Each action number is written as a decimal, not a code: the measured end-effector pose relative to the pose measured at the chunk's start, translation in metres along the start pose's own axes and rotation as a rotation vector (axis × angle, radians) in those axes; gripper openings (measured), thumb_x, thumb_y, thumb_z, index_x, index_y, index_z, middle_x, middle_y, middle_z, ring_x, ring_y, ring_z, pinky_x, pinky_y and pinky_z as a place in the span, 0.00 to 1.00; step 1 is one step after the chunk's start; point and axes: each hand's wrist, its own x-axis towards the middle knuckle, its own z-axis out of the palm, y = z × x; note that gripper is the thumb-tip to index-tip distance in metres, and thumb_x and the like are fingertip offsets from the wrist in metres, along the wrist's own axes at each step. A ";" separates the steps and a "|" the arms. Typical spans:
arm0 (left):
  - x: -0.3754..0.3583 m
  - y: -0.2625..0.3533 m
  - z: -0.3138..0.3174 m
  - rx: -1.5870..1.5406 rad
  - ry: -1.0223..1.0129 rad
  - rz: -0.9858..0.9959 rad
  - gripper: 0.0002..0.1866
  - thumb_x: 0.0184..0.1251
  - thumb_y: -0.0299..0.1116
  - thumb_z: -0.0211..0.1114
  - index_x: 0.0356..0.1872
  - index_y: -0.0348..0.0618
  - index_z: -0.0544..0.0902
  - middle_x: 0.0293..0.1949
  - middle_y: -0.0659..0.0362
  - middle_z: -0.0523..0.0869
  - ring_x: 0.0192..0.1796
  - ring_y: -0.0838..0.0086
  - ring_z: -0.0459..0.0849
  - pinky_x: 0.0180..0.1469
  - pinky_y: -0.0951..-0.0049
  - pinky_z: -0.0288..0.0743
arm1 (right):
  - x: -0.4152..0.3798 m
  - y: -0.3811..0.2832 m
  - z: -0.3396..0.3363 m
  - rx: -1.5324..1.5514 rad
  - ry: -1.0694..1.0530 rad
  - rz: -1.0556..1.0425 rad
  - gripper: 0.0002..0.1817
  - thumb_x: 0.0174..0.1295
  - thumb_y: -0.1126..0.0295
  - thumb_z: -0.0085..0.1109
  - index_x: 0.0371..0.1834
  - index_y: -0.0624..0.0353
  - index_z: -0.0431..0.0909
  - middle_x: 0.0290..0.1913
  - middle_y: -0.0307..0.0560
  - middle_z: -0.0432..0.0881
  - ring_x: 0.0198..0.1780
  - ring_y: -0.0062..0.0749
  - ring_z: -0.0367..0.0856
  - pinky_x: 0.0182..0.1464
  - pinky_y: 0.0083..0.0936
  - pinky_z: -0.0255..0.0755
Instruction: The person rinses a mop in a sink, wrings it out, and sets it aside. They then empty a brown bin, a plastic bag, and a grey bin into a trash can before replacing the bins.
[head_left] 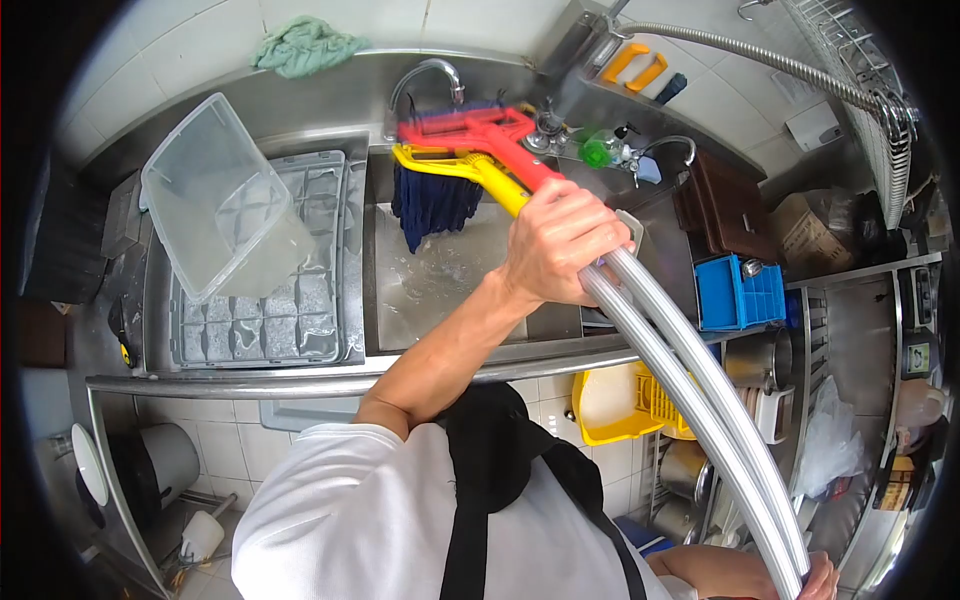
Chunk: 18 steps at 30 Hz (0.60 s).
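Observation:
My left hand [565, 240] is closed around two mops just below their heads, where the coloured sockets meet the silver handles. One is a red mop [500, 135], blurred at its clamp; the other is a yellow mop [480, 175]. Navy strands [435, 205] hang from the heads into the steel sink [450, 290], whose floor looks wet. From there the handles run down to the lower right, where my right hand [822, 578] wraps their far ends, partly cut off by the view's edge.
A clear plastic bin [225, 200] tilts on a grey compartment rack [260, 335] left of the sink. Behind stand a curved tap [435, 68] and a green cloth [305, 47]. A blue caddy [740, 292] sits right; a yellow wringer bucket [605, 405] stands below the counter.

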 end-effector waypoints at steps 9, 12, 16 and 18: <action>-0.003 -0.005 0.002 0.000 0.025 0.008 0.10 0.41 0.36 0.73 0.25 0.49 0.81 0.25 0.65 0.83 0.30 0.71 0.82 0.41 0.68 0.70 | -0.009 -0.011 -0.007 0.034 -0.054 -0.100 0.10 0.50 0.71 0.69 0.24 0.42 0.76 0.23 0.24 0.80 0.28 0.14 0.80 0.47 0.25 0.73; -0.003 -0.006 -0.001 -0.021 -0.003 0.007 0.11 0.41 0.35 0.75 0.27 0.47 0.82 0.26 0.63 0.84 0.30 0.70 0.83 0.40 0.68 0.69 | -0.015 -0.010 -0.005 0.078 0.002 -0.146 0.09 0.51 0.70 0.69 0.26 0.42 0.76 0.24 0.24 0.81 0.29 0.14 0.81 0.46 0.25 0.74; -0.004 -0.008 0.000 -0.033 -0.001 -0.010 0.11 0.41 0.35 0.74 0.27 0.48 0.82 0.26 0.64 0.84 0.31 0.71 0.83 0.41 0.68 0.70 | -0.009 -0.011 -0.002 0.055 -0.023 -0.099 0.09 0.52 0.69 0.70 0.27 0.41 0.77 0.24 0.24 0.81 0.30 0.14 0.82 0.46 0.26 0.75; -0.006 -0.008 0.000 -0.028 0.005 -0.015 0.11 0.41 0.35 0.74 0.27 0.48 0.82 0.26 0.64 0.84 0.31 0.71 0.83 0.41 0.68 0.70 | -0.005 -0.007 0.005 -0.080 -0.055 -0.061 0.10 0.52 0.68 0.70 0.29 0.41 0.76 0.25 0.23 0.81 0.30 0.13 0.83 0.46 0.26 0.75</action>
